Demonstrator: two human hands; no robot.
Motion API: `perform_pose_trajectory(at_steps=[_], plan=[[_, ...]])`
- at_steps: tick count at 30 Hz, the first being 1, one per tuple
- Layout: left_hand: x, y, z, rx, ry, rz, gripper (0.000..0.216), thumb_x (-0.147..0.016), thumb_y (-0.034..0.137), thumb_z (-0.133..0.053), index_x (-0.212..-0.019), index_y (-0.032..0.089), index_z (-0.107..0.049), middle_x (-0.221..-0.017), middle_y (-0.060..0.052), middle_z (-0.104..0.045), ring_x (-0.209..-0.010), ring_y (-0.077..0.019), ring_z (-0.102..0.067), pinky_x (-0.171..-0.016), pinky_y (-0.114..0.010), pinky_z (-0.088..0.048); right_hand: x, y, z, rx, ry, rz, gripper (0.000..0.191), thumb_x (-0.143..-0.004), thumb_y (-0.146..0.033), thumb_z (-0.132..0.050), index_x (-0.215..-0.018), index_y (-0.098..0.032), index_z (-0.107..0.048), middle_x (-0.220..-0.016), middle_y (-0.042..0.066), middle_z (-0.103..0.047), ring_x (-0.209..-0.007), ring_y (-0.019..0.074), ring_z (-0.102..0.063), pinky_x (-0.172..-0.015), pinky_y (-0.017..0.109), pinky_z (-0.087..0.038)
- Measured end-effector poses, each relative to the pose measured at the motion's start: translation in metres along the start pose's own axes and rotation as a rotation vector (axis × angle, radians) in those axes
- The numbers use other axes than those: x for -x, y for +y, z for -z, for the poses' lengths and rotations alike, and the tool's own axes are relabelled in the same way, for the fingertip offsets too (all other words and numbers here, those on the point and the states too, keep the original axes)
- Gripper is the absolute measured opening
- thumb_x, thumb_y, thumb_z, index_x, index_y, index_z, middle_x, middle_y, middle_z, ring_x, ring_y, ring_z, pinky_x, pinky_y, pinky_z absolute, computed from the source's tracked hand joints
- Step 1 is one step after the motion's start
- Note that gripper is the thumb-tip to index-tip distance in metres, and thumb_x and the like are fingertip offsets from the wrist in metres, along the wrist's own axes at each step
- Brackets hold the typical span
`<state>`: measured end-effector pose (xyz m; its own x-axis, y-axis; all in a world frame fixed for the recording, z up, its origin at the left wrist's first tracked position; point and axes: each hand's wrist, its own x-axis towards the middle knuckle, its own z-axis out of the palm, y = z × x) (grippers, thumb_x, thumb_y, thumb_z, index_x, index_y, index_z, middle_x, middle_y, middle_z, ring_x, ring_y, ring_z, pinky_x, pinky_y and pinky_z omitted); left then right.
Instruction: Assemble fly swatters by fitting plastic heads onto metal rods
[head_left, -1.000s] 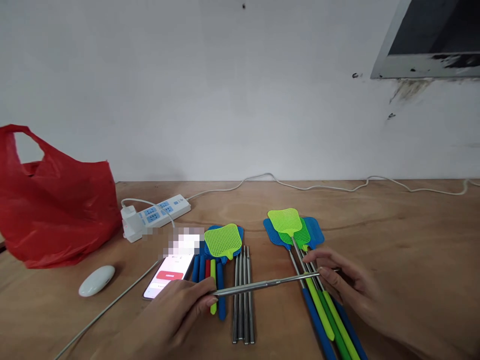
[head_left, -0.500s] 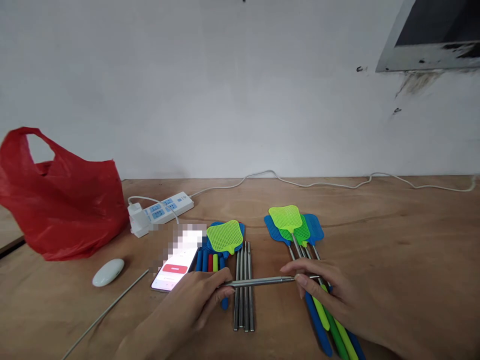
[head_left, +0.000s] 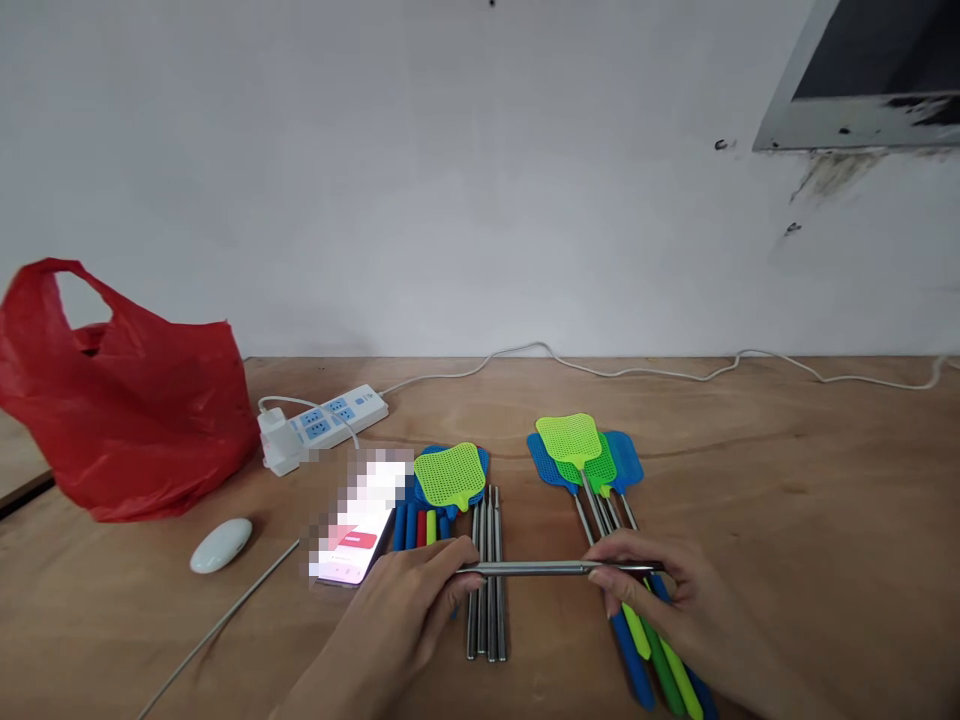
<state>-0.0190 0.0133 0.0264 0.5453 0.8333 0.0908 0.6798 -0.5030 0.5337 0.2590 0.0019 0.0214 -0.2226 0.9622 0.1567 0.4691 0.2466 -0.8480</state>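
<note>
A thin telescopic metal rod [head_left: 551,568] lies level between my two hands, just above the wooden table [head_left: 787,480]. My left hand [head_left: 409,605] pinches its left end and my right hand [head_left: 667,595] pinches its right end. Below the rod lie several bare metal rods [head_left: 487,600] side by side. To their left are loose coloured handle grips [head_left: 421,525] with a green and blue swatter head [head_left: 450,474] on top. Under my right hand lies a pile of assembled fly swatters [head_left: 585,452] with blue and green handles.
A phone [head_left: 352,535] with a lit screen lies left of the grips. Further left are a white oval object [head_left: 221,544], a long thin rod [head_left: 217,628], a white power strip [head_left: 322,420] with its cable, and a red plastic bag [head_left: 124,400]. A white wall stands behind.
The rod has got shorter between my hands, and my right hand has moved left toward my left hand. My left hand has shifted slightly right.
</note>
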Motion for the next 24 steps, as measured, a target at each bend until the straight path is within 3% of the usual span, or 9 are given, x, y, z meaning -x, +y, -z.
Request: perform_pose_trajectory(at_steps=[7, 10, 13, 17, 19, 24], plan=[[0.007, -0.002, 0.009, -0.116, -0.054, -0.086, 0.045, -0.108, 0.043, -0.021, -0.084, 0.023, -0.053, -0.07, 0.0, -0.063, -0.057, -0.0181, -0.058, -0.052, -0.027, -0.03, 0.011, 0.003, -0.004, 0.055, 0.218, 0.074, 0.017, -0.083, -0.045, -0.072, -0.078, -0.031, -0.081, -0.059, 0.003, -0.075, -0.076, 0.0285, -0.072, -0.079, 0.041, -0.056], [0.012, -0.006, 0.02, -0.124, -0.022, -0.098, 0.051, -0.107, 0.048, -0.02, -0.082, 0.024, -0.057, -0.068, 0.0, -0.066, -0.055, -0.0178, -0.059, -0.05, -0.027, -0.031, 0.012, 0.007, -0.004, 0.039, 0.307, 0.058, 0.017, -0.075, -0.048, -0.077, -0.074, -0.032, -0.082, -0.059, 0.005, -0.076, -0.075, 0.0314, -0.072, -0.078, 0.044, -0.057], [0.017, -0.01, 0.031, -0.108, -0.009, -0.087, 0.054, -0.106, 0.052, -0.021, -0.083, 0.025, -0.062, -0.069, 0.001, -0.069, -0.056, -0.0177, -0.061, -0.051, -0.025, -0.036, 0.013, 0.009, -0.003, 0.05, 0.315, 0.068, 0.012, -0.075, -0.045, -0.079, -0.077, -0.034, -0.083, -0.063, 0.004, -0.077, -0.07, 0.0297, -0.072, -0.072, 0.043, -0.059], [0.018, -0.015, 0.039, -0.097, -0.005, -0.042, 0.046, -0.105, 0.05, -0.029, -0.092, 0.028, -0.067, -0.078, 0.002, -0.073, -0.067, -0.0187, -0.067, -0.057, -0.024, -0.044, 0.011, 0.007, -0.002, 0.097, 0.36, 0.124, 0.007, -0.077, -0.041, -0.079, -0.081, -0.036, -0.083, -0.064, 0.001, -0.077, -0.068, 0.0282, -0.074, -0.08, 0.044, -0.059], [0.016, -0.016, 0.043, -0.086, -0.008, -0.022, 0.044, -0.104, 0.049, -0.031, -0.09, 0.028, -0.067, -0.08, 0.002, -0.073, -0.07, -0.0191, -0.067, -0.061, -0.024, -0.046, 0.008, 0.002, 0.0, 0.066, 0.366, 0.132, 0.006, -0.077, -0.039, -0.079, -0.08, -0.036, -0.083, -0.064, 0.001, -0.077, -0.066, 0.0276, -0.073, -0.073, 0.042, -0.059], [0.009, -0.011, 0.053, -0.024, -0.02, -0.013, 0.042, -0.103, 0.046, -0.036, -0.083, 0.026, -0.067, -0.079, 0.002, -0.073, -0.068, -0.018, -0.066, -0.062, -0.024, -0.048, 0.005, -0.012, -0.001, -0.062, 0.325, -0.011, 0.008, -0.074, -0.039, -0.08, -0.076, -0.032, -0.083, -0.066, 0.004, -0.078, -0.064, 0.0262, -0.072, -0.061, 0.035, -0.059]])
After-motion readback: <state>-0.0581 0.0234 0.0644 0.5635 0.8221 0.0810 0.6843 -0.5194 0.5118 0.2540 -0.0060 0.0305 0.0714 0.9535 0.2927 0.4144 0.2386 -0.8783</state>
